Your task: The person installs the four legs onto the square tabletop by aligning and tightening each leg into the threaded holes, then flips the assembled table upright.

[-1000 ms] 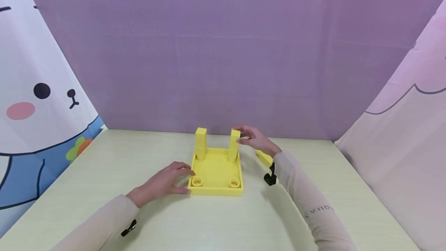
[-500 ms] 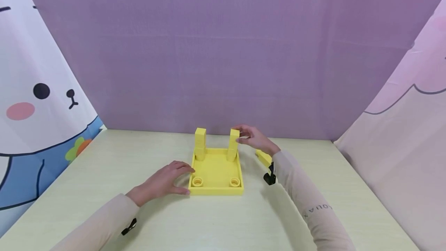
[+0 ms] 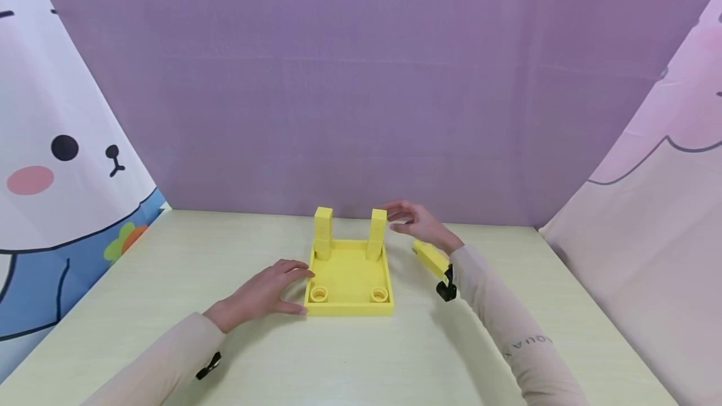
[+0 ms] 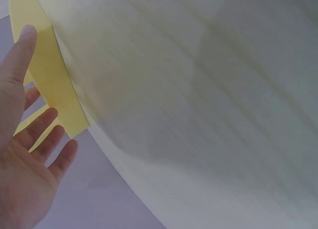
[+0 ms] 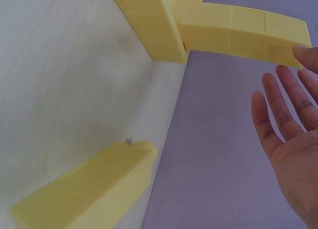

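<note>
A shallow yellow tray (image 3: 350, 309) lies on the table, with two square yellow posts upright in its far corners: the left post (image 3: 323, 234) and the right post (image 3: 377, 234). Round yellow sockets (image 3: 319, 294) fill its near corners. My left hand (image 3: 262, 293) spreads along the tray's left side, thumb at the near corner; the left wrist view has its extended fingers against the side wall (image 4: 52, 65). Relaxed and holding nothing, my right hand (image 3: 420, 224) stands just right of the right post's top. In the right wrist view its thumb overlaps the post's end (image 5: 283, 35).
A loose yellow long piece (image 3: 431, 259) lies on the table right of the tray, below my right wrist. Behind the table's far edge hangs a purple cloth (image 3: 361, 111), with printed cloths at both sides.
My right hand has loosened from the right post and shifted slightly right, leaving the post upright. More of the loose piece shows under the wrist. My left hand stays at the tray.
</note>
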`<action>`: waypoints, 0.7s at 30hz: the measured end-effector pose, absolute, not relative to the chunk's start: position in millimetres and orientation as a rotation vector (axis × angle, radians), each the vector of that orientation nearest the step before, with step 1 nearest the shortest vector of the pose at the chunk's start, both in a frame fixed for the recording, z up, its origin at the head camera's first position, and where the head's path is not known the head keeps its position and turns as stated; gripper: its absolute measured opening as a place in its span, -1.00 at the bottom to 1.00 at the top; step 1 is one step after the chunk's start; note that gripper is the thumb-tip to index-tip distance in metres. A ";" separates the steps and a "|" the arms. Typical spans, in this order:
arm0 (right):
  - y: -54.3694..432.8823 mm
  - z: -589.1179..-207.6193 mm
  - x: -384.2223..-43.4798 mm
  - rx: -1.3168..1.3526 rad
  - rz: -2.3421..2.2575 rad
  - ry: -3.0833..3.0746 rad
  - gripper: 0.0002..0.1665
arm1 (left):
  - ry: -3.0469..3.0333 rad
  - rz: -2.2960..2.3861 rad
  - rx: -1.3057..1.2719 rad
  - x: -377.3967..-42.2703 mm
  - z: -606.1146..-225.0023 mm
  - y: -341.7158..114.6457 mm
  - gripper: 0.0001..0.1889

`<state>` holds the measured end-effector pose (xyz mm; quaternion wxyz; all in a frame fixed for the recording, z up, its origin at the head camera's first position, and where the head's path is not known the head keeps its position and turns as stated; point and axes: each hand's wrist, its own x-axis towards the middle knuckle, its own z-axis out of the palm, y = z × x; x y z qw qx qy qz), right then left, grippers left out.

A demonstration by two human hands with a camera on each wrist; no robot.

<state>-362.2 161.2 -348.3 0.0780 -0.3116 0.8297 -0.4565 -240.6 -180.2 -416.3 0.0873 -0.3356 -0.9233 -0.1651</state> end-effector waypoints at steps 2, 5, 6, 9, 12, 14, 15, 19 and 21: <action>165.9 -347.6 -361.0 -0.944 -1.364 2.490 -0.45 | -2.751 -0.491 -1.001 -240.6 -416.3 -180.2 -0.31; 173.5 -347.3 -359.6 -0.954 -1.351 2.506 -0.45 | -2.746 -0.494 -1.004 -240.3 -416.6 -180.3 -0.31; 176.0 -347.2 -358.8 -0.960 -1.340 2.518 -0.46 | -2.745 -0.496 -1.004 -240.3 -416.8 -180.3 -0.31; 183.3 -347.1 -356.9 -0.959 -1.328 2.550 -0.50 | -2.740 -0.495 -1.004 -240.5 -417.1 -180.6 -0.30; 191.0 -347.5 -354.6 -0.975 -1.297 2.589 -0.54 | -2.752 -0.499 -0.998 -240.6 -417.2 -181.1 -0.30; 196.6 -348.7 -353.2 -0.985 -1.283 2.610 -0.55 | -2.756 -0.495 -0.996 -240.7 -417.4 -181.5 -0.30; 199.6 -349.4 -352.5 -0.996 -1.270 2.621 -0.56 | -2.765 -0.501 -0.991 -240.6 -417.2 -181.6 -0.30; 211.3 -352.9 -349.4 -1.004 -1.230 2.660 -0.58 | -2.766 -0.487 -0.995 -241.4 -417.6 -181.3 -0.29; 217.1 -355.1 -348.2 -1.013 -1.213 2.676 -0.59 | -2.767 -0.482 -0.996 -241.7 -418.1 -181.0 -0.29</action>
